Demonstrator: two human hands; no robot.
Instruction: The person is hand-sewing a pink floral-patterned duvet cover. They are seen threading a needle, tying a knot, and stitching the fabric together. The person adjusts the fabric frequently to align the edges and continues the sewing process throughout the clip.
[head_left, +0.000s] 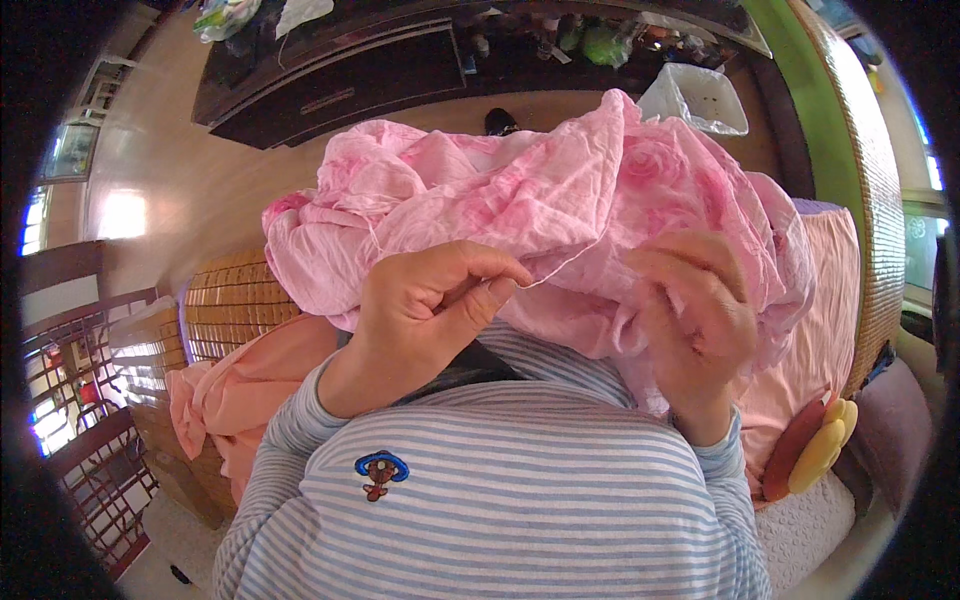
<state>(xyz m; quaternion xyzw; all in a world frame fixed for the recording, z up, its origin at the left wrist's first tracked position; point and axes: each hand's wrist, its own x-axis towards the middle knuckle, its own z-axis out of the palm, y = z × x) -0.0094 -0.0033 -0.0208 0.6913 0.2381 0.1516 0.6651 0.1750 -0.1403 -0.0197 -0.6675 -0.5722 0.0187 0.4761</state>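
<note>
A large pink floral cloth (540, 191) lies bunched across my lap, with a raised fold peaking near its middle. My left hand (424, 304) pinches a thin white cord (566, 262) between thumb and forefinger, just in front of the cloth. From that pinch the cord runs up and right to the cloth's edge. My right hand (697, 307) is over the right part of the cloth, blurred, with its fingers curled. Whether anything sits between those fingers is not visible. Another pale string (373, 234) hangs on the cloth's left part.
A dark low cabinet (337, 82) stands beyond the cloth, next to a lined white bin (705, 97). Peach fabric (240, 382) covers part of the bamboo-matted seat (232, 300). A yellow and red petal-shaped cushion (814, 450) lies at my right. A dark shoe (499, 120) shows behind the cloth.
</note>
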